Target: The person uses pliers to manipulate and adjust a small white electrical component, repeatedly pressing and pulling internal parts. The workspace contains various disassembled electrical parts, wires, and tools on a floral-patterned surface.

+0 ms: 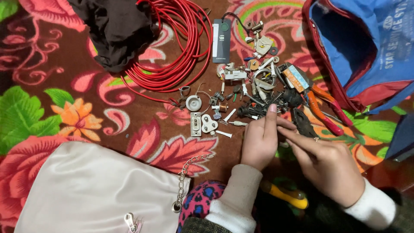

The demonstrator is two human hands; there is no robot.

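Note:
My left hand (259, 140) rests near a heap of small electrical parts (254, 92), its index finger stretched toward black pieces at the heap's near edge. My right hand (324, 162) lies beside it, fingers pointing left and touching the left hand's fingers. Whether a small part is pinched between the two hands is hidden. Orange-handled pliers (324, 110) lie just beyond my right hand. White switch plates (202, 124) sit left of my left hand.
A red wire coil (181, 47) and a dark cloth (116, 30) lie at the top. A white handbag with a chain (86, 190) is at lower left. An open blue bag (366, 47) stands at upper right. A yellow-handled tool (286, 196) lies under my forearms.

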